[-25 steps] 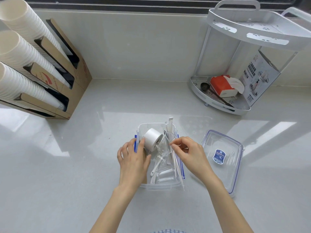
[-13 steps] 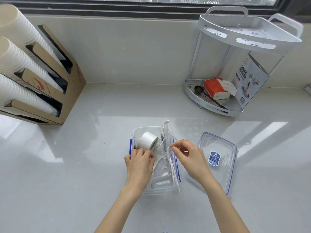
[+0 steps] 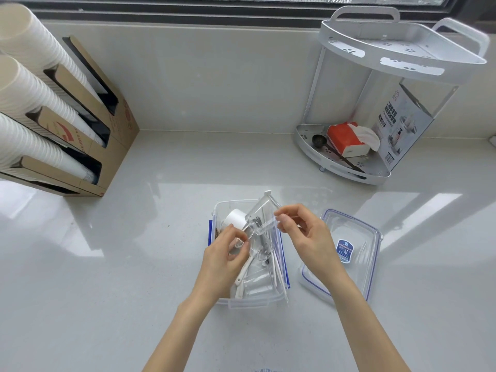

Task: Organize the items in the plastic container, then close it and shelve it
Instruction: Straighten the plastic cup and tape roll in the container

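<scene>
A clear plastic container [image 3: 249, 300] with blue clips sits open on the counter in front of me. Inside lie a white roll [image 3: 236, 219], white spoons and several clear plastic pieces. My right hand [image 3: 306, 234] pinches the edge of a clear plastic scoop [image 3: 261, 218] lifted above the container. My left hand [image 3: 224, 253] grips a clear piece at the scoop's lower end, over the container's left side. The container's lid [image 3: 359, 237], with a blue label, lies upside down just to the right.
A white two-tier corner shelf [image 3: 402, 57] stands at the back right, holding a red tissue pack [image 3: 346, 139], a dark scoop and a printed box. A cardboard dispenser [image 3: 112, 146] with stacks of white paper cups stands at the left. A window ledge runs behind.
The clear scoop has been lifted and tilted up out of the container between both hands. My left hand moved off the white roll to the scoop's lower end.
</scene>
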Demonstrator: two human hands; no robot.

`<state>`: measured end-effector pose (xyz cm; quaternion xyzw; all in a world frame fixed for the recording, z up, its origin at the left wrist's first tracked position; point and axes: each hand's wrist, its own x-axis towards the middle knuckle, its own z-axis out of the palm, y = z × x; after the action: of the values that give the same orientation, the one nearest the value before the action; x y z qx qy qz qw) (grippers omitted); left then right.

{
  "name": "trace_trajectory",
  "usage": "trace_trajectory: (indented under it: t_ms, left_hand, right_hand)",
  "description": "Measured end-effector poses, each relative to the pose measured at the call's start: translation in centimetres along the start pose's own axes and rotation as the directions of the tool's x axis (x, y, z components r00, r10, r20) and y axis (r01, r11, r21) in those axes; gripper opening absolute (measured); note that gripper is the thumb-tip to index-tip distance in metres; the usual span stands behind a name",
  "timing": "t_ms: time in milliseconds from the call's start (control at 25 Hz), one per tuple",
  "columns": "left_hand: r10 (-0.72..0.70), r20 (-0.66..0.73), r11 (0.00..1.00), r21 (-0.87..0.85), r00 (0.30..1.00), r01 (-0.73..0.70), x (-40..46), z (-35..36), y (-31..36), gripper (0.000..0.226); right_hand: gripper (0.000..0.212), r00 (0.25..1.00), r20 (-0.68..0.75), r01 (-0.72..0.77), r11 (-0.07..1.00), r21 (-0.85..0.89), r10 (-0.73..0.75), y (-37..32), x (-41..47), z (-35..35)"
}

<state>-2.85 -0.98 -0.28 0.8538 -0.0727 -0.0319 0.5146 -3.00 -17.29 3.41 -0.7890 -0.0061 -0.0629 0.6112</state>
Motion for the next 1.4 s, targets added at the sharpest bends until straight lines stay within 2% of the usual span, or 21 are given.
trace_trajectory:
  t_ms: [120,360,480,560,600,680,800,880,960,1040,1160,1280,1400]
  left_hand:
    - [-0.004,-0.002,0.999,-0.055,1.000,0.004,-0.2,-0.1,0.0,0.009]
    - [-0.030,-0.077,0.996,-0.088,0.997,0.023,-0.8,-0.3,-0.3,0.038]
    - [-0.046,-0.083,0.996,-0.082,0.995,0.040,-1.0,-0.4,-0.7,0.056]
    - [-0.025,-0.079,0.998,-0.059,0.997,0.020,-1.1,-0.3,-0.8,0.058]
    - [-0.016,-0.081,0.999,-0.049,0.997,0.012,-1.1,-0.4,-0.9,0.058]
    - [-0.006,-0.097,0.999,-0.032,0.995,0.003,-1.1,-0.5,-0.9,0.060]
    - [0.003,-0.146,1.000,-0.005,0.989,-0.004,-1.2,-1.1,-1.2,0.059]
    - [-0.001,-0.176,1.000,0.005,0.984,0.002,-1.2,-1.5,-1.3,0.057]
    - [-0.008,-0.199,1.000,0.010,0.980,0.010,-1.2,-1.8,-1.4,0.055]
    - [-0.019,-0.216,1.000,-0.001,0.976,0.020,-1.3,-2.1,-1.5,0.054]
    - [-0.046,-0.236,0.998,-0.050,0.971,0.035,-1.5,-2.6,-1.5,0.052]
    - [-0.078,-0.238,0.991,-0.124,0.968,0.050,-1.6,-2.7,-1.5,0.052]
    - [-0.089,-0.239,0.987,-0.151,0.967,0.054,-1.7,-2.8,-1.4,0.054]
  right_hand:
    - [0.028,0.998,0.046,0.031,0.999,-0.034,-0.030,-0.4,0.2,0.4]
    - [0.031,0.986,0.148,0.109,0.969,-0.222,-0.077,-0.2,-0.1,1.1]
    - [0.020,0.968,0.232,0.158,0.946,-0.284,-0.092,-0.1,-0.2,1.2]
    - [0.010,0.948,0.311,0.168,0.933,-0.318,-0.065,0.0,-0.3,1.5]
    - [0.013,0.939,0.339,0.173,0.932,-0.319,-0.058,0.1,-0.4,1.8]
    - [0.020,0.944,0.321,0.172,0.938,-0.301,-0.070,0.3,-0.5,2.2]
    - [0.024,0.980,0.195,0.107,0.944,-0.312,-0.047,1.0,-0.3,1.9]
    - [0.024,0.974,0.226,0.080,0.911,-0.405,0.015,1.8,-0.2,1.7]
    - [0.032,0.913,0.386,0.130,0.804,-0.580,0.130,2.8,-0.1,2.1]
    - [0.043,0.807,0.520,0.234,0.657,-0.717,0.280,3.5,-0.1,2.6]
    - [0.052,0.695,0.590,0.367,0.503,-0.783,0.411,4.0,-0.2,3.4]
    - [0.050,0.677,0.598,0.407,0.458,-0.790,0.429,4.3,-0.2,4.1]
    - [0.049,0.696,0.597,0.370,0.512,-0.775,0.398,4.2,-0.2,4.3]
